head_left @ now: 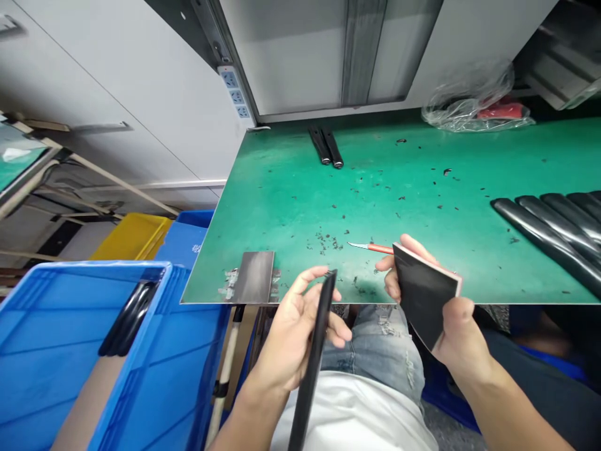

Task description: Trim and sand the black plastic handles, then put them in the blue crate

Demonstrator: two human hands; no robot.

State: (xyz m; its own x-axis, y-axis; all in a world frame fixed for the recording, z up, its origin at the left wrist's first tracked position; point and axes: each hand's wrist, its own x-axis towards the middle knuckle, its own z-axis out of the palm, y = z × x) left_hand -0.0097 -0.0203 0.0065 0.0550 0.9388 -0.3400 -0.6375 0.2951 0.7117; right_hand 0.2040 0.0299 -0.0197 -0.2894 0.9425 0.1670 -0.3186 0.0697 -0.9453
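Note:
My left hand (300,319) is closed around a long, slim black plastic piece (317,351), held on edge and slanting down toward my lap. My right hand (451,326) grips a flat black rectangular pad (422,294) with a pale pinkish edge, thumb on its near corner. Beside the right fingers a red-handled knife (378,248) with a thin curved blade points left. Its handle end is hidden behind the pad, so I cannot tell whether the fingers hold it or it lies on the table. Black shavings (328,241) are scattered about the green tabletop (291,163).
A grey metal plate (254,277) is taped at the table's front left edge. Two black parts (326,147) lie at the back; several long black pieces (549,238) line the right. A blue crate (188,376) holding black parts stands left. A clear plastic bag (474,103) sits back right.

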